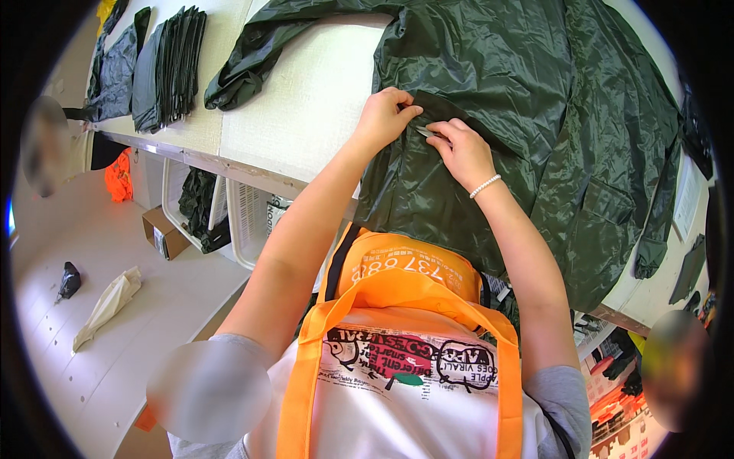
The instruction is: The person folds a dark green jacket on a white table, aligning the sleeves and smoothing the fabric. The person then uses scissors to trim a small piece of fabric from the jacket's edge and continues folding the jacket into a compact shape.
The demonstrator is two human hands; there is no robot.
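Note:
A dark green, shiny rain jacket (520, 84) lies spread over the table, one sleeve stretched out to the left and its lower hem hanging over the near edge. My left hand (384, 120) is closed in a pinch on the edge of a pocket flap (443, 107) on the jacket. Just right of it, my right hand (465, 155) grips a small silver pointed tool (425, 131) between thumb and fingers. Its tip points at the cloth under the flap, near my left fingertips. Most of the tool is hidden in my hand, so its exact kind does not show.
A stack of folded dark green garments (170, 69) stands at the table's far left. Below the table edge (229, 166) are white plastic baskets (243, 222) and a cardboard box (164, 233). Other people are at the left and right rims. Cream cloth (108, 306) lies on the floor.

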